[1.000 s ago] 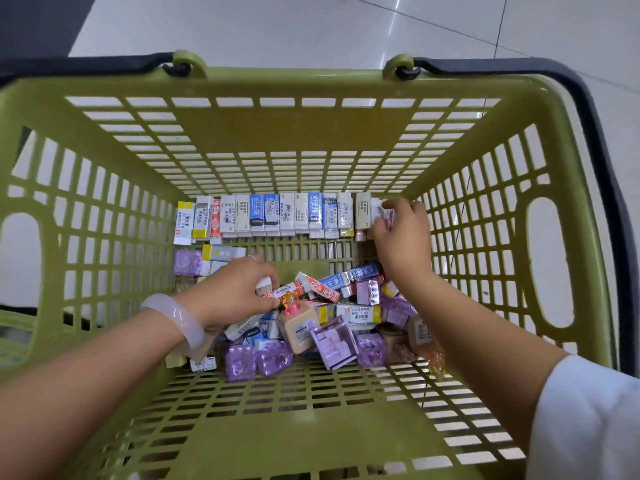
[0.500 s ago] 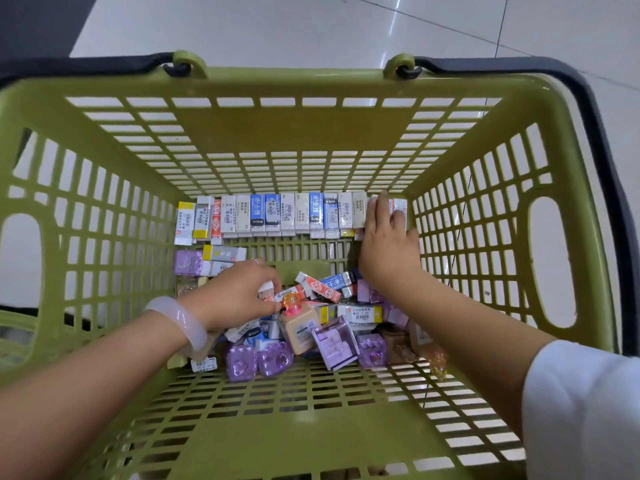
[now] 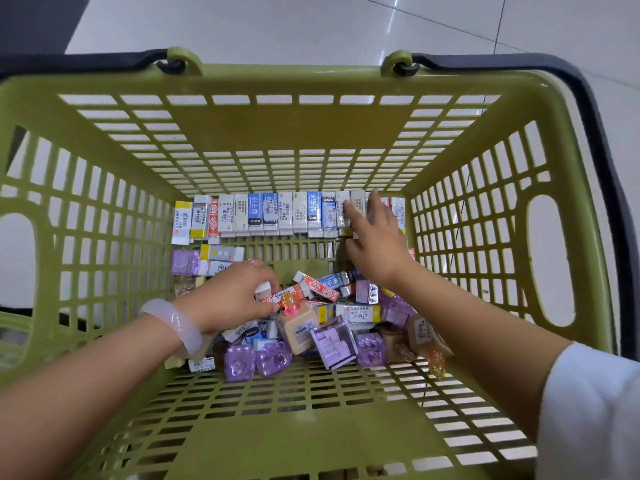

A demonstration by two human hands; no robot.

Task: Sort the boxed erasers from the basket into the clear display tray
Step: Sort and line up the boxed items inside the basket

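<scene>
A row of boxed erasers (image 3: pixel 277 214) stands upright along the far wall of the green basket (image 3: pixel 311 129). My right hand (image 3: pixel 375 244) lies flat with straight fingers against the right end of that row. A loose pile of erasers (image 3: pixel 322 289) and small purple boxes (image 3: pixel 334 341) covers the basket floor. My left hand (image 3: pixel 232 296), with a pale bangle on the wrist, has curled fingers pinching a small white eraser box (image 3: pixel 264 288) at the pile's left side. No clear display tray is in view.
The basket's slotted walls rise on all sides, and a dark handle (image 3: pixel 595 140) runs along the right rim. A beige bottle-shaped item (image 3: pixel 299 329) with a pink and orange top lies in the pile. Pale tiled floor (image 3: pixel 311 26) lies beyond the basket.
My right hand went from gripping a box at the row's right end to lying flat with straight fingers against the row. My left hand stays on the pile.
</scene>
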